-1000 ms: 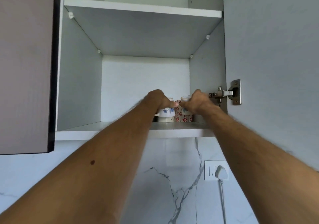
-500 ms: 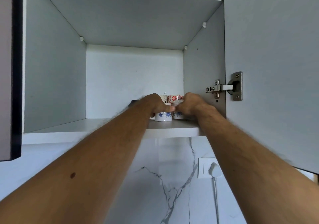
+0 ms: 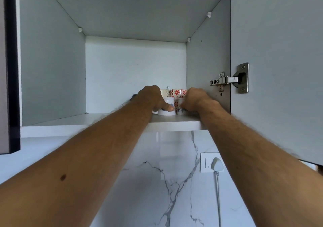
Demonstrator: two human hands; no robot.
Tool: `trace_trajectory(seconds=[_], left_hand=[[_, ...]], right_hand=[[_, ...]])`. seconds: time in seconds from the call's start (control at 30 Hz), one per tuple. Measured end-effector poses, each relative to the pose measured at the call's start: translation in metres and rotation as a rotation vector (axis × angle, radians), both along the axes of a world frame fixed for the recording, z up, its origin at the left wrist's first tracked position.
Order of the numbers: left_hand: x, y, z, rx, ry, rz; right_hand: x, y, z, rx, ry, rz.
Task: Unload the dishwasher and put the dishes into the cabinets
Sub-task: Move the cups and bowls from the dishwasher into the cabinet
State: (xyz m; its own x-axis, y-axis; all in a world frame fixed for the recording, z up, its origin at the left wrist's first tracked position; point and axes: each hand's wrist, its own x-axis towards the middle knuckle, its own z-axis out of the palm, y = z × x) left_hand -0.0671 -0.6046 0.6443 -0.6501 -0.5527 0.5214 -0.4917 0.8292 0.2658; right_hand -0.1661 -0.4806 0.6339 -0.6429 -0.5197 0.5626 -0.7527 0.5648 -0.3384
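Note:
Both my arms reach up into an open wall cabinet. My left hand (image 3: 151,98) grips a white cup with blue flowers (image 3: 167,111) that stands on the lower shelf (image 3: 174,123). Beside it, my right hand (image 3: 195,100) grips a second white cup with blue print (image 3: 180,108), mostly hidden by the fingers. Behind them at the shelf's right rear stand a cup with red flowers (image 3: 178,92) and a cream patterned cup (image 3: 164,92).
The cabinet door (image 3: 279,52) stands open at the right on a metal hinge (image 3: 229,80). A darker shut door (image 3: 7,69) is at the left. The shelf's left part shows bare. Below are a marble wall and a socket with a white plug (image 3: 216,164).
The view has drawn closer to the cabinet and tilted up. Both hands stay on the two blue-flowered cups at the shelf's front right, now in front of the red-flowered cup.

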Motion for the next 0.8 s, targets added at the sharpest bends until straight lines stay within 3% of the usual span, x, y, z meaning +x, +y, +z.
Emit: trace_trajectory(seconds=[0.27, 0.47, 0.8], left_hand=[[0.010, 0.009, -0.007, -0.182, 0.082, 0.072], [0.007, 0.011, -0.010, -0.155, -0.035, 0.079], [0.006, 0.011, -0.015, -0.123, -0.080, -0.078]], right_hand=[[0.017, 0.011, -0.001, -0.142, 0.163, -0.078], [0.024, 0.016, -0.009, 0.037, 0.084, -0.067], [0.022, 0.016, -0.012, 0.036, 0.044, -0.024]])
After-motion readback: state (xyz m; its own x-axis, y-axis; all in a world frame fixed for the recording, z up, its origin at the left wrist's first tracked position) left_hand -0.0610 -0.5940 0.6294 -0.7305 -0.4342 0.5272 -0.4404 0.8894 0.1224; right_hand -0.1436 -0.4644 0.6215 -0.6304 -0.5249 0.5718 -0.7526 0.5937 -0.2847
